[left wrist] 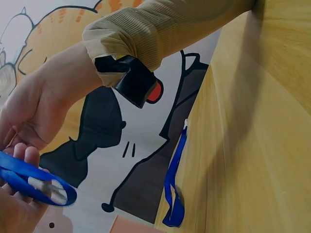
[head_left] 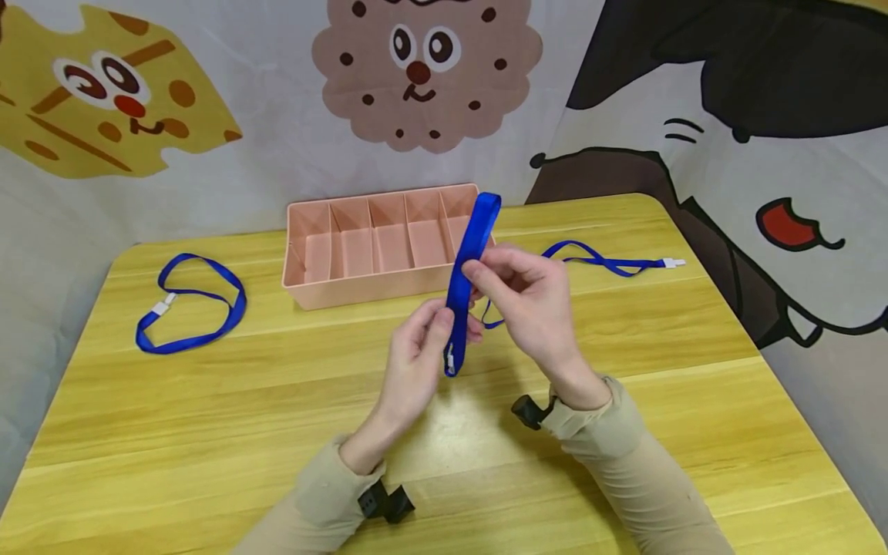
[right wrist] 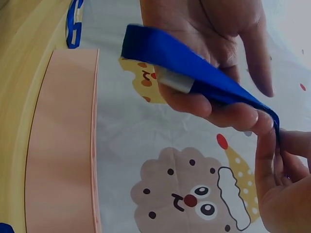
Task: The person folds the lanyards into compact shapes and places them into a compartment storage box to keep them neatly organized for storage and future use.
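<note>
Cartoon backdrops stand behind the yellow desk (head_left: 208, 401). Above it, both hands pinch a doubled blue lanyard (head_left: 466, 270): left hand (head_left: 416, 362) near its white clip, right hand (head_left: 530, 301) higher up. For a neat fold, I would keep both straps flat and aligned before the pink divided box (head_left: 375, 289).

Head view downward; wrist views close, sharing hands (head_left: 479, 324).

Beige ribbed sleeves (head_left: 627, 443); black wrist cameras (head_left: 385, 502).
</note>
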The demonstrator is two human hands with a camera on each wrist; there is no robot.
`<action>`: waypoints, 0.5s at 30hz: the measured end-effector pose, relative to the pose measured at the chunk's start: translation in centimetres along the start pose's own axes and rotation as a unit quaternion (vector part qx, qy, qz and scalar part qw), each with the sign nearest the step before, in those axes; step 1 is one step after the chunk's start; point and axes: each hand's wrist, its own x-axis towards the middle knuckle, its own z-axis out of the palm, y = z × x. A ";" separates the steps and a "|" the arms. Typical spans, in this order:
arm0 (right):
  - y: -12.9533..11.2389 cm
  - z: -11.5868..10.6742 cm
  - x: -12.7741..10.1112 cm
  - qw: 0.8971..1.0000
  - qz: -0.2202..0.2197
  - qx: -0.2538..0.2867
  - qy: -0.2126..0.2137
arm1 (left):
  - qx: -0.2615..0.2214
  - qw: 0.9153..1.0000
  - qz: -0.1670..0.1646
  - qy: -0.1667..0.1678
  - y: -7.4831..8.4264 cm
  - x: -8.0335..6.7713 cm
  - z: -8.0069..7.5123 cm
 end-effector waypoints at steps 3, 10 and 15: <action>0.0 0.1 -0.1 1.000 0.006 0.002 -0.006 | 0.010 1.000 0.003 0.005 0.0 0.1 -0.1; -0.2 0.1 -0.2 1.000 0.008 0.005 -0.016 | 0.004 1.000 -0.006 0.021 0.0 0.1 -0.1; -0.2 0.1 -0.3 1.000 0.010 0.005 -0.017 | -0.009 1.000 -0.016 0.025 0.1 0.0 -0.1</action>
